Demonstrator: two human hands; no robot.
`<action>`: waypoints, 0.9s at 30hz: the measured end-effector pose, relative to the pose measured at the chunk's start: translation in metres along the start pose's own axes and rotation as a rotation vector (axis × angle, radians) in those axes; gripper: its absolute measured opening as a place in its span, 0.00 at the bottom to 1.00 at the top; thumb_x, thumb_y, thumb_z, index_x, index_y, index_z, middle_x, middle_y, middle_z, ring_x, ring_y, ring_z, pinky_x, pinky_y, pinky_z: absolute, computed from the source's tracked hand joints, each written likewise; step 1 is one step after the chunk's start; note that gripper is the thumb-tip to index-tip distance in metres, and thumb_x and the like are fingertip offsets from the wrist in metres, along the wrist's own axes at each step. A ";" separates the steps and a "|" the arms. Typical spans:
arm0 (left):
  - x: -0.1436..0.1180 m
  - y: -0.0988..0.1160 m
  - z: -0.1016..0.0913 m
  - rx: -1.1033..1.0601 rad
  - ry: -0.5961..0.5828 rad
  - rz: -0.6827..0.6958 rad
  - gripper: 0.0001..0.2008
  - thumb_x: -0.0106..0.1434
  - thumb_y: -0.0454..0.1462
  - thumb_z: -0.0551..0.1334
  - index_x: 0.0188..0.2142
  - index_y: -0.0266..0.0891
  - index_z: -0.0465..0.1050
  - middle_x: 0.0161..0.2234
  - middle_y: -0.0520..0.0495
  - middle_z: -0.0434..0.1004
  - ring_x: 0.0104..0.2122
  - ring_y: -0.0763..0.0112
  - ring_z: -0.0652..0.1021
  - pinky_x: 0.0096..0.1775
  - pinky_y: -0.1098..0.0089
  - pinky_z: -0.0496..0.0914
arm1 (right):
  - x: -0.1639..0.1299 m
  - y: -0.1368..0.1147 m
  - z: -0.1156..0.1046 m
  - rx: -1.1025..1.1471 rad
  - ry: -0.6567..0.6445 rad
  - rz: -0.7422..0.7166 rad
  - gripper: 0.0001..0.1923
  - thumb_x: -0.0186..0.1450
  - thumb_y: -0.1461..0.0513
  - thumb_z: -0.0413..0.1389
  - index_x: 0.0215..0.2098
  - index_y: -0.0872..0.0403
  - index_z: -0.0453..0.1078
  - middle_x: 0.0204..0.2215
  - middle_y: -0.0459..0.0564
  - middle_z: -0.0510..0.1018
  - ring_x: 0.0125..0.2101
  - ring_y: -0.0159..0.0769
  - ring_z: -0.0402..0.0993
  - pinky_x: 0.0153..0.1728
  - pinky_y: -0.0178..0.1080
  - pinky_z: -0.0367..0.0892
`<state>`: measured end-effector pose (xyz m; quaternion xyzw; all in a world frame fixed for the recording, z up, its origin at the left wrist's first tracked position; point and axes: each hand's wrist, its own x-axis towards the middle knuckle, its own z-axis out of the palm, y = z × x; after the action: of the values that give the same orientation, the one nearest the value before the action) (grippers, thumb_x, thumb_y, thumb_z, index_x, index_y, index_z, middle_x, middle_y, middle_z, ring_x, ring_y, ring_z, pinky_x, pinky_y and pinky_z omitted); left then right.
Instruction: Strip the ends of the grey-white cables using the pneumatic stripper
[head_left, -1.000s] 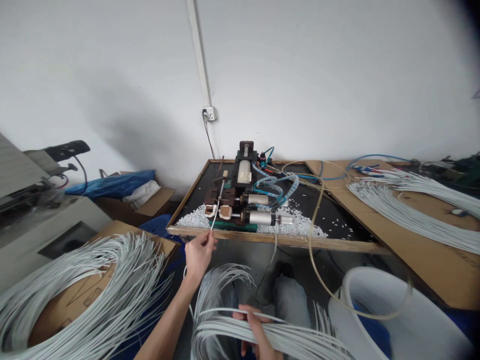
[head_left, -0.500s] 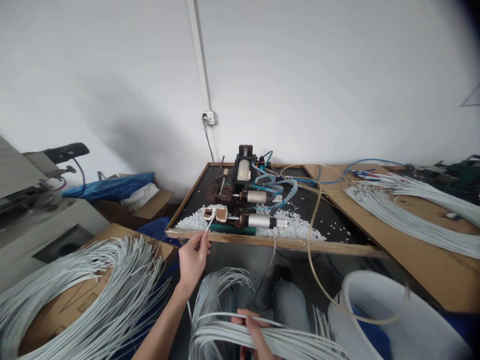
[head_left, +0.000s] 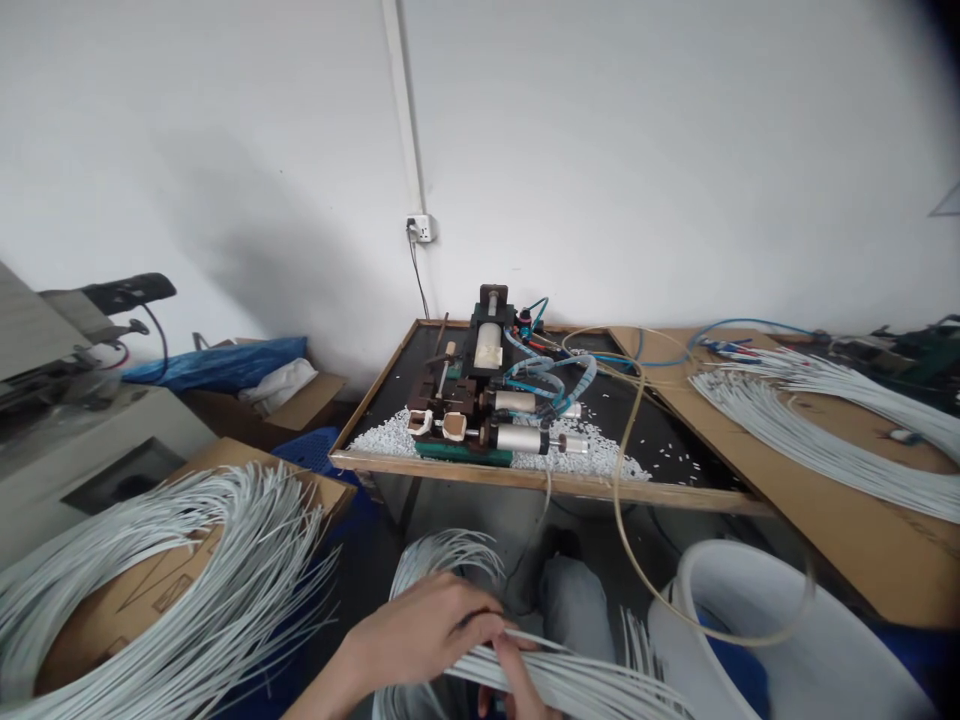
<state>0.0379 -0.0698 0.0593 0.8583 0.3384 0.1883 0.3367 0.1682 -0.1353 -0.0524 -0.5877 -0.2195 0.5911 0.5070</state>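
My left hand (head_left: 420, 630) is low in front of me, its fingers pinching white cables at the top of the bundle (head_left: 570, 680) that lies across my lap. My right hand (head_left: 517, 680) is mostly hidden under it, gripping the same bundle from below. The small pneumatic cable machine (head_left: 487, 400) stands on the black-topped bench (head_left: 675, 430), apart from both hands, with white cut bits (head_left: 600, 455) heaped around its front.
A large fan of white cables (head_left: 172, 570) rests on a cardboard box at my left. More cables (head_left: 825, 430) lie on the brown board at right. A white bucket (head_left: 750, 620) stands at lower right, a clear hose (head_left: 626, 470) hanging over it. Grey machine at far left.
My left hand has drawn back from the machine's front jaws, down to the bundle on my lap. The single cable it held up there is no longer at the machine.
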 end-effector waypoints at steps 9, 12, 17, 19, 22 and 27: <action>-0.011 0.002 -0.017 -0.166 -0.019 -0.067 0.14 0.66 0.45 0.58 0.36 0.42 0.80 0.27 0.48 0.79 0.27 0.66 0.76 0.32 0.72 0.67 | 0.001 0.003 0.006 0.024 -0.019 -0.012 0.31 0.46 0.36 0.61 0.27 0.55 0.81 0.08 0.45 0.72 0.09 0.29 0.62 0.12 0.33 0.59; -0.014 -0.004 -0.022 -0.207 0.119 -0.131 0.16 0.66 0.46 0.58 0.34 0.40 0.80 0.26 0.47 0.78 0.27 0.66 0.75 0.31 0.72 0.67 | 0.002 0.004 0.007 0.148 -0.046 0.015 0.33 0.46 0.37 0.62 0.33 0.55 0.82 0.23 0.51 0.84 0.10 0.27 0.66 0.09 0.30 0.59; -0.011 -0.028 -0.036 -0.367 0.564 -0.278 0.20 0.66 0.49 0.57 0.37 0.36 0.80 0.20 0.51 0.68 0.22 0.71 0.67 0.26 0.73 0.62 | 0.003 0.001 0.005 0.232 -0.076 0.013 0.30 0.46 0.40 0.65 0.33 0.55 0.82 0.26 0.55 0.86 0.12 0.29 0.71 0.09 0.28 0.61; -0.005 -0.034 -0.044 -0.499 0.722 -0.285 0.20 0.65 0.50 0.58 0.39 0.35 0.78 0.17 0.56 0.60 0.19 0.74 0.62 0.25 0.73 0.61 | 0.002 0.001 0.005 0.243 -0.077 0.012 0.28 0.46 0.41 0.65 0.33 0.54 0.82 0.26 0.55 0.86 0.13 0.31 0.73 0.09 0.28 0.62; 0.007 -0.038 -0.052 -0.709 0.878 -0.242 0.20 0.63 0.50 0.61 0.37 0.34 0.77 0.17 0.60 0.50 0.18 0.77 0.57 0.25 0.72 0.62 | 0.002 0.001 0.006 0.245 -0.081 0.022 0.28 0.45 0.41 0.66 0.32 0.53 0.82 0.26 0.54 0.86 0.14 0.33 0.74 0.09 0.30 0.63; 0.025 -0.055 -0.053 -0.673 0.991 -0.211 0.15 0.62 0.46 0.63 0.32 0.35 0.76 0.17 0.59 0.57 0.17 0.78 0.62 0.26 0.73 0.65 | 0.001 -0.001 0.004 0.257 -0.092 0.032 0.27 0.45 0.41 0.66 0.32 0.53 0.82 0.27 0.54 0.86 0.15 0.33 0.76 0.10 0.28 0.63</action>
<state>0.0009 0.0015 0.0605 0.4768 0.4600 0.6276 0.4088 0.1647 -0.1326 -0.0508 -0.4938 -0.1555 0.6487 0.5579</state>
